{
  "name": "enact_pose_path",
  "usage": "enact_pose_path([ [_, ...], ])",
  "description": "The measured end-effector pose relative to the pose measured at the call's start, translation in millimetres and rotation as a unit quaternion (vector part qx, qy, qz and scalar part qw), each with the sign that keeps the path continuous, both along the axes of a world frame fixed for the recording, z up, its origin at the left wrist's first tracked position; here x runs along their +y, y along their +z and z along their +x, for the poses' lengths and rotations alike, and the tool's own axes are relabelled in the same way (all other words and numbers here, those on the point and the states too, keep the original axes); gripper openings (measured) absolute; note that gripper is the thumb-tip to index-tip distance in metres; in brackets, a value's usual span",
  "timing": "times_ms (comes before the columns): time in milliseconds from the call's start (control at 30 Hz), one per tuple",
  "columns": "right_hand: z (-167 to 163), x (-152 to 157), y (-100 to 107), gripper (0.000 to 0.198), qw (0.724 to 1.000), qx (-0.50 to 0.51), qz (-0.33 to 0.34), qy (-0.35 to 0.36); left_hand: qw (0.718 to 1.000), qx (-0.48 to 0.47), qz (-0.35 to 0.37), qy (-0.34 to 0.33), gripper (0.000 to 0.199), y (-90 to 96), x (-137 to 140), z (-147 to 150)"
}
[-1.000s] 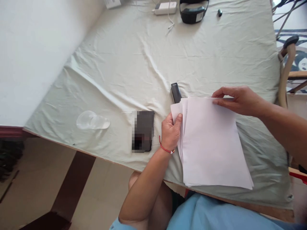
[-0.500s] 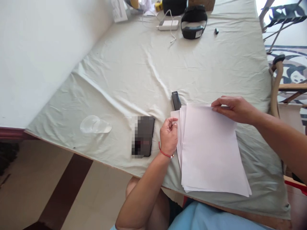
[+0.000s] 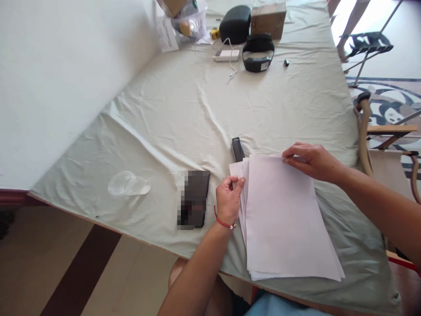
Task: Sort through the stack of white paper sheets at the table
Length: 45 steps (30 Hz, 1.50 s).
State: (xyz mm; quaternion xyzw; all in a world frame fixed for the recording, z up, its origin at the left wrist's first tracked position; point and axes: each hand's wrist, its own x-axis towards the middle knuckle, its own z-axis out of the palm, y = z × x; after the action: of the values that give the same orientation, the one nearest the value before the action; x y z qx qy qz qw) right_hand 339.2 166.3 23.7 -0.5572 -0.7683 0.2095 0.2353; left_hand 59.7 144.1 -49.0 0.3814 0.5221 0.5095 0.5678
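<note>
A loose stack of white paper sheets [image 3: 286,219] lies near the table's front edge, its layers fanned out at the left side. My left hand [image 3: 229,197], with a red string bracelet at the wrist, pinches the left edges of the lower sheets between thumb and curled fingers. At the top edge, my right hand [image 3: 311,161] grips the paper between thumb and fingers. A black stapler-like object [image 3: 237,149] pokes out from behind the stack's upper left corner. Left of my left hand lies a dark phone [image 3: 199,197], partly blurred out.
A clear plastic cup [image 3: 128,184] lies at the left. Toward the back are a black headset [image 3: 258,55], a white power bank [image 3: 226,55] with a cable, a black case [image 3: 235,25], a cardboard box [image 3: 269,19] and a small black piece [image 3: 286,62]. A chair [image 3: 365,131] stands at the right.
My left thumb and fingers have closed onto the left paper edges. My right hand keeps its grip at the top edge. The view has tilted up slightly, so everything sits lower.
</note>
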Motion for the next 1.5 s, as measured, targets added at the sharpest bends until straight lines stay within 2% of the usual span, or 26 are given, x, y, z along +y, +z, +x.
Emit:
enact_pose_path([
  [133, 2.0, 1.5, -0.5, 0.029, 1.0, -0.016, 0.02, 0.012, 1.0, 0.002, 0.03, -0.007, 0.046, 3.1, -3.8, 1.1],
  [233, 3.0, 2.1, -0.1, 0.028, 0.999, -0.024, 0.038, 0.028, 0.996, 0.053, 0.073, -0.029, 0.041, 7.9, -7.9, 0.9],
  [400, 3.9, 3.0, 0.1, 0.026, 0.995, -0.039, 0.065, 0.058, 0.986, 0.124, 0.103, -0.04, 0.034, 11.4, -12.4, -0.6],
  [567, 4.5, 3.9, 1.7, 0.025, 0.991, -0.057, 0.075, 0.093, 0.966, 0.176, 0.181, -0.049, 0.037, 9.9, -14.8, -1.7],
  [700, 4.7, 4.1, 1.4, 0.025, 0.989, -0.063, 0.089, 0.101, 0.948, 0.217, 0.229, -0.047, 0.027, 9.8, -15.4, -2.0],
  [967, 5.6, 4.8, -1.8, 0.022, 0.989, -0.068, 0.104, 0.083, 0.958, 0.186, 0.211, -0.049, 0.014, 4.9, -14.6, -0.6],
  [1100, 5.4, 4.5, -2.9, 0.023, 0.988, -0.079, 0.109, 0.08, 0.941, 0.222, 0.253, -0.038, 0.014, 7.4, -13.6, -1.2],
  [1233, 4.6, 4.7, -3.0, 0.022, 0.988, -0.078, 0.111, 0.076, 0.927, 0.237, 0.282, -0.065, 0.017, 9.8, -13.8, -2.7],
  [1367, 3.8, 5.1, -2.6, 0.023, 0.988, -0.073, 0.11, 0.076, 0.929, 0.241, 0.27, -0.076, 0.02, 10.5, -14.0, -3.3],
  [1500, 2.7, 3.6, -1.3, 0.025, 0.99, -0.064, 0.104, 0.072, 0.938, 0.231, 0.251, -0.053, 0.015, 9.1, -13.2, -1.6],
])
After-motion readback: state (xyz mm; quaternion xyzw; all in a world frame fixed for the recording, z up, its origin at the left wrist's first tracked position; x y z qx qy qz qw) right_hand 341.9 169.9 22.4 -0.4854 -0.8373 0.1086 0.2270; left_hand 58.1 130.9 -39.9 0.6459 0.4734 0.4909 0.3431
